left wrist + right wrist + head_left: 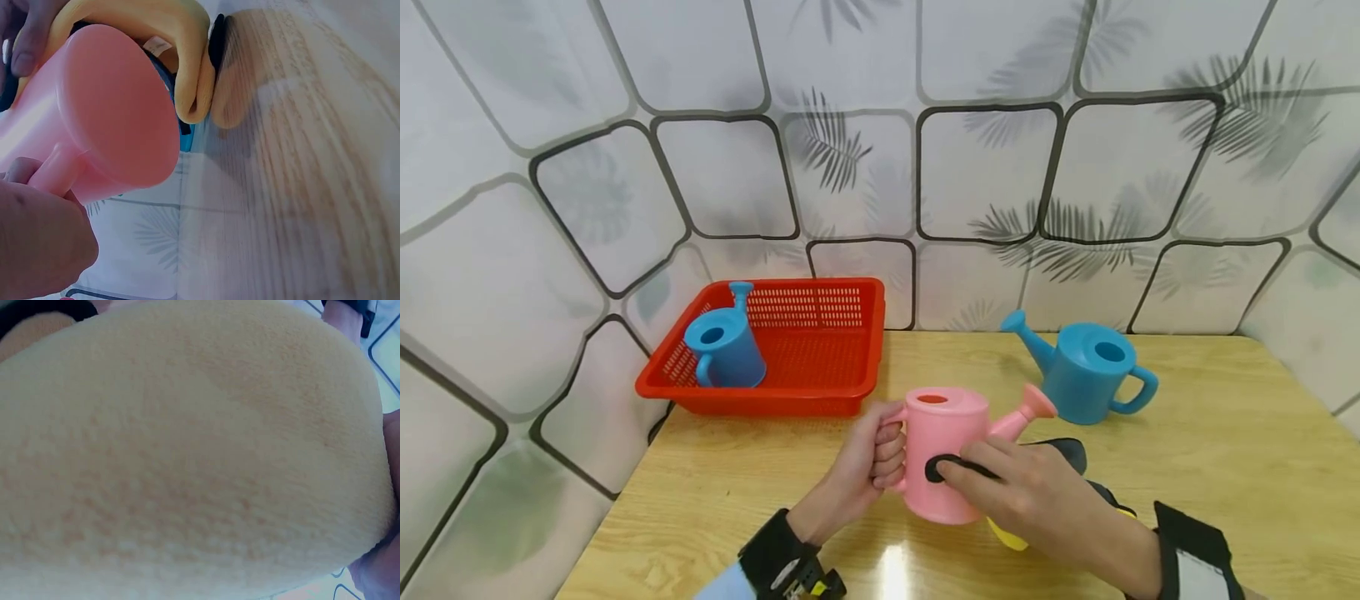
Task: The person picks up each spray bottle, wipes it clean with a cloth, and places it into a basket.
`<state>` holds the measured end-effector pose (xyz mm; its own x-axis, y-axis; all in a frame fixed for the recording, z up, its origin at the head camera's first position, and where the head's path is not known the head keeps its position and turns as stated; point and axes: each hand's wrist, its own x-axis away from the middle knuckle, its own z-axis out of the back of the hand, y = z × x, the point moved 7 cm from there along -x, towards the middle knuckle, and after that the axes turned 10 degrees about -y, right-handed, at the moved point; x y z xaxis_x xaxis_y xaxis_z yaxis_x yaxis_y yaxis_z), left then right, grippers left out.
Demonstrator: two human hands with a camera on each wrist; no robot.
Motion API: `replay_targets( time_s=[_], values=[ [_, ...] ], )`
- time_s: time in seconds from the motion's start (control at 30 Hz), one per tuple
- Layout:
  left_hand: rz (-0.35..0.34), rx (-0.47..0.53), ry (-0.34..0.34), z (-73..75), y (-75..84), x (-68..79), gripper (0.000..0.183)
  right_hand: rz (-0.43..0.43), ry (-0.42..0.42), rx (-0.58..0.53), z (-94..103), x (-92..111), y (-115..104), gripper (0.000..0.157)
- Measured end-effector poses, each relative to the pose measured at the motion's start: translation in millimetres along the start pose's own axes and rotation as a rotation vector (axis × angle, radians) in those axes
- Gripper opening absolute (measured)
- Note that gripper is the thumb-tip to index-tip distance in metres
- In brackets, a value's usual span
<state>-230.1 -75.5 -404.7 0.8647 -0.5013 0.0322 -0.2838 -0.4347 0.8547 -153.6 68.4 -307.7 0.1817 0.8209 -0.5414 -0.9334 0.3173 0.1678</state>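
My left hand (867, 458) grips the handle of a pink watering can (946, 421), which is upright with its spout pointing right. In the left wrist view the pink can's flat base (122, 106) shows, raised off the table. My right hand (1037, 492) holds a yellow, fuzzy cloth with dark edging (190, 69) against the can's side, below the spout. Much of this cloth lies behind the hand in the head view, while its yellow pile (194, 437) fills most of the right wrist view.
A red plastic basket (790, 403) at the back left contains a blue watering can (733, 357). Another blue watering can (1081, 379) stands on the wooden table (1232, 467) at the right, spout to the left. Patterned curtain (857, 200) surrounds the table's back and sides.
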Motion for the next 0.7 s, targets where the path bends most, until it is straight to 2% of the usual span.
replay_targets(
  time_s=[0.23, 0.37, 0.53, 0.7],
  values=[
    [0.035, -0.051, -0.024, -5.0, -3.4, 0.5, 0.050, -0.094, 0.046, 0.045, 11.3, -2.5, 8.5, 0.050],
    [0.036, -0.066, -0.023, -4.9, -4.3, 2.3, 0.049, -0.130, 0.112, 0.075, 17.5, -2.3, 12.0, 0.047],
    [0.027, -0.065, -0.043, -6.1, -4.1, 4.4, 0.049, -0.138, 0.227, 0.069, 27.8, 0.0, 16.6, 0.041],
    [0.018, -0.033, -0.055, -5.4, -2.7, 6.3, 0.051, -0.124, 0.257, 0.034, 31.8, 0.0, 19.4, 0.038]
  ],
)
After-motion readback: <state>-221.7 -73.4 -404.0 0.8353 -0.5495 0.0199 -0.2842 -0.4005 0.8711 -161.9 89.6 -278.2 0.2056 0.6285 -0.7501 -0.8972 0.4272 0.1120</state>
